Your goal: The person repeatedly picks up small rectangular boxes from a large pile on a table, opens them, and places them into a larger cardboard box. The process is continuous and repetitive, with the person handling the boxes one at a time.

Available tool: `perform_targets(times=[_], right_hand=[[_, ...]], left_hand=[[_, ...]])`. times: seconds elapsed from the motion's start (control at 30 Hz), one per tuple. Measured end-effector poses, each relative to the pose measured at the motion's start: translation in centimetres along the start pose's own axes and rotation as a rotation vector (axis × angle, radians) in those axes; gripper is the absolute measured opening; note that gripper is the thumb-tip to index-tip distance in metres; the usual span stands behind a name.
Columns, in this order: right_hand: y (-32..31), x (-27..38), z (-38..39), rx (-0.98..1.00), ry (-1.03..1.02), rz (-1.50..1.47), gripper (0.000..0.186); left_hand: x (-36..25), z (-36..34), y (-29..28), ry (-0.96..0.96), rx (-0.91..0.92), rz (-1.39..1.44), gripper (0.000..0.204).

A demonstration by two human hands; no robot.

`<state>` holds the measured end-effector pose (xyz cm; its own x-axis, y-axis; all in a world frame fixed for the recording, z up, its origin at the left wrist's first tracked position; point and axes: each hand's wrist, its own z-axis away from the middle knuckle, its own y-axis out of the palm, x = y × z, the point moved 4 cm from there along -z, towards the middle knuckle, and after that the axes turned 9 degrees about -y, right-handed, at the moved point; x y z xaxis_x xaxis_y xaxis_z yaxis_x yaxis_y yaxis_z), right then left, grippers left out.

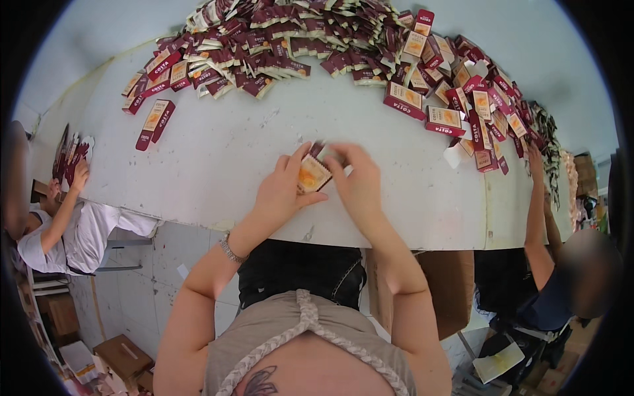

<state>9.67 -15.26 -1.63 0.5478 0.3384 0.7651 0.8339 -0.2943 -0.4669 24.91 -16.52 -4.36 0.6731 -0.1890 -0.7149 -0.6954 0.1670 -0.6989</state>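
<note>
Over the near edge of the table, my left hand (281,189) is closed around a small cream and dark red sachet (314,174) with an orange picture on its front and a zigzag edge. Thumb below and fingers above grip its left side. My right hand (357,173) is at the sachet's upper right, its fingers bent and smeared by motion, so whether they grip it is unclear. A dark red piece sticks up at the sachet's top, between both hands.
A heap of dark red sachets (290,39) lies at the table's far side. Small cartons (475,112) are piled at right; a single carton (155,124) lies at left. Co-workers sit at both ends, one hand (535,162) reaching to the right pile. A cardboard box (446,290) stands below the table.
</note>
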Motion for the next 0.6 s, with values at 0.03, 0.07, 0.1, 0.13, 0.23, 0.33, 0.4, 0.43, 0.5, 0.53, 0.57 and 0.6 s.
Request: perform_targets(times=[0.03, 0.07, 0.1, 0.13, 0.23, 0.33, 0.4, 0.43, 0.5, 0.53, 0.57, 0.6], right_hand=[[0.3, 0.4, 0.2, 0.056, -0.051, -0.019, 0.016], [0.5, 0.8, 0.6, 0.111, -0.094, -0.035, 0.014], [0.7, 1.1, 1.0, 0.165, -0.137, -0.051, 0.013], [0.5, 1.4, 1.1, 0.209, -0.239, 0.13, 0.013], [-0.6, 3.2, 1.3, -0.122, -0.436, 0.402, 0.016], [0.8, 0.3, 2.6, -0.203, -0.097, -0.108, 0.019], [2.3, -1.1, 3.8, -0.13, 0.112, -0.484, 0.022], [3.1, -1.8, 4.4, -0.059, 0.21, -0.681, 0.023], [3.5, -3.1, 4.7, -0.122, 0.162, -0.622, 0.021], [3.8, -3.7, 5.0, -0.188, 0.168, -0.637, 0.019], [3.7, -3.3, 4.8, -0.252, 0.173, -0.652, 0.018], [3.7, -3.0, 4.4, -0.258, 0.191, -0.747, 0.017]], left_hand=[[0.7, 0.0, 0.1, 0.041, 0.013, 0.047, 0.094], [0.9, 0.1, 0.1, 0.082, 0.035, 0.096, 0.095], [1.0, 0.3, 0.1, 0.079, 0.067, 0.091, 0.093], [0.9, 0.5, -0.1, 0.077, 0.098, 0.086, 0.091], [1.2, 1.5, 0.2, 0.113, 0.05, 0.328, 0.08], [0.4, 1.7, 0.6, 0.104, 0.072, 0.67, 0.066], [0.2, 2.1, 1.4, 0.084, 0.126, 0.767, 0.057], [0.3, 2.3, 2.0, 0.092, 0.14, 0.758, 0.054], [0.3, 2.2, 2.7, 0.035, 0.191, 0.772, 0.048], [0.4, 2.2, 3.1, -0.036, 0.229, 0.797, 0.047], [0.6, 2.2, 3.4, -0.11, 0.265, 0.821, 0.045], [0.6, 2.1, 3.2, -0.07, 0.225, 0.767, 0.047]])
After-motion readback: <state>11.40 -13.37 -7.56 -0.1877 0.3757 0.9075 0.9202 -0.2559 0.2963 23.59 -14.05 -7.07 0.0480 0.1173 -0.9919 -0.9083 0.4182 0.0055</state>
